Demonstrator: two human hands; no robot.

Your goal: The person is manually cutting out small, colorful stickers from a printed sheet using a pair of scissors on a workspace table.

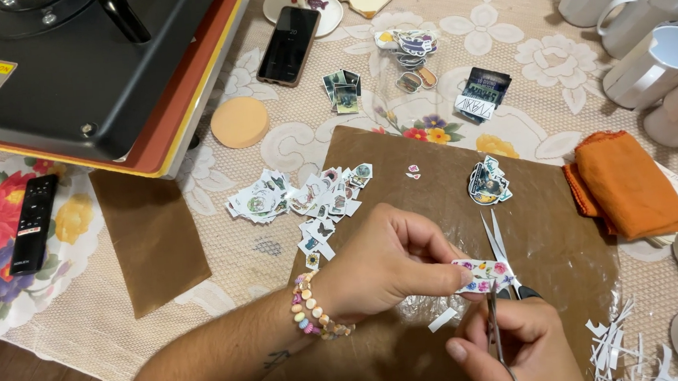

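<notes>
**Scissors at work on a floral sticker over the brown sheet**

A person trims a small floral sticker [481,274] at a desk [224,264] spread with a lace cloth. The left hand [385,263], a bead bracelet [309,307] at its wrist, pinches the sticker between thumb and fingertips, holding it above the brown sheet [552,238] near the desk's front edge. The right hand [512,346] is closed around the handles of the scissors [497,271], whose blades stand open just beside the sticker's right end, tips pointing away from the person. The step in hand looks to be cutting the white border off the print; the next snip appears to call for the left hand to turn the sticker so the blades follow its outline, keeping fingertips out of the blades' path. White offcuts [617,342] lie at the sheet's front right corner, and one strip [443,319] lies below the left hand. A pile of cut stickers [307,197] spreads over the sheet's back left corner, and a smaller stack [487,183] sits farther right. An orange cloth [629,184] lies folded off the sheet's right edge, white mugs [649,29] stand at the desk's back right corner, a phone [289,45] lies at the back, and a heat press [79,66] fills the back left, with a remote [33,224] on the flowered cloth below it
</notes>
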